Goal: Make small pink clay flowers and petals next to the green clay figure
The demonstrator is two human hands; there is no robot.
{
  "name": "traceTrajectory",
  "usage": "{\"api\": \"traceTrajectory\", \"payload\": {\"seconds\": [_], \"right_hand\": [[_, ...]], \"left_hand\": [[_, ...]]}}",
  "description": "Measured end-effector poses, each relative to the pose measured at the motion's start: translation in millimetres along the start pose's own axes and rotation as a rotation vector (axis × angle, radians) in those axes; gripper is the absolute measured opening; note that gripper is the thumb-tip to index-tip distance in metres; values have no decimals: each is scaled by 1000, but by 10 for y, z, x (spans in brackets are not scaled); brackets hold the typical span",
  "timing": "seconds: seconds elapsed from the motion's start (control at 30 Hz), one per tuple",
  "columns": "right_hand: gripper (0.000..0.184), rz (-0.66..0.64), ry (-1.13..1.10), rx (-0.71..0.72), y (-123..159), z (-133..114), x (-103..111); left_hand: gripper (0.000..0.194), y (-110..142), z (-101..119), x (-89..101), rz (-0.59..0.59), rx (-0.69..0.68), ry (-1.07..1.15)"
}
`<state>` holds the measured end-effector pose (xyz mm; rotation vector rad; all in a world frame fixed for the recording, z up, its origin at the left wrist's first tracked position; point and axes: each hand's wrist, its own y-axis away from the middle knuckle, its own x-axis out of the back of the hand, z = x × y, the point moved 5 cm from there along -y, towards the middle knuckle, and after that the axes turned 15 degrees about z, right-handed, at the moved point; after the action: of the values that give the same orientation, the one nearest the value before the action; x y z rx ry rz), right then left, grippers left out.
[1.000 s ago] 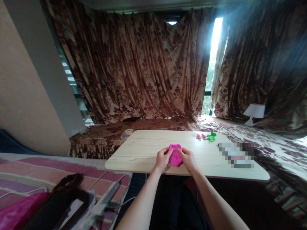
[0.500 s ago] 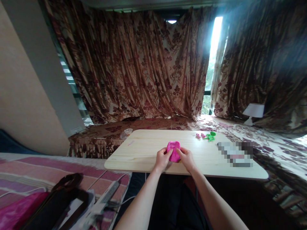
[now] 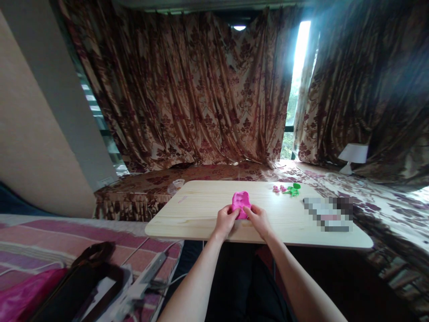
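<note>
A flattened piece of bright pink modelling clay (image 3: 241,199) is held up over the front middle of the table. My left hand (image 3: 227,221) pinches its lower left edge, thumb on the near face. On the lower right edge, my right hand (image 3: 259,219) grips it the same way. Shallow dents mark the clay's surface, and its outline is uneven. The fingers behind the clay are hidden. Farther back on the right lie green pieces (image 3: 293,191) and small pink pieces (image 3: 279,188), too small to make out closely.
The pale wooden table (image 3: 194,210) has rounded corners. A blurred-out flat object (image 3: 328,215) lies at its right. Behind its left corner stands a clear container (image 3: 176,185). A white lamp (image 3: 353,154) is at the far right; a dark bag (image 3: 77,286) and a power strip (image 3: 152,268) lie lower left.
The clay has tilted so more of its dented face shows, and its top edge looks squarer. Both thumbs have shifted down to its lower edge.
</note>
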<state>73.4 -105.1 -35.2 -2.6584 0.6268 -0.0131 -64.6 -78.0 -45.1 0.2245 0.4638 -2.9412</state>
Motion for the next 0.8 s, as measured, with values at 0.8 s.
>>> {"api": "traceTrajectory", "payload": {"seconds": [0.8], "right_hand": [[33,-36,101,45,-33,85,-22]], "left_hand": [[33,-6,4,-51,35,222,172]]}}
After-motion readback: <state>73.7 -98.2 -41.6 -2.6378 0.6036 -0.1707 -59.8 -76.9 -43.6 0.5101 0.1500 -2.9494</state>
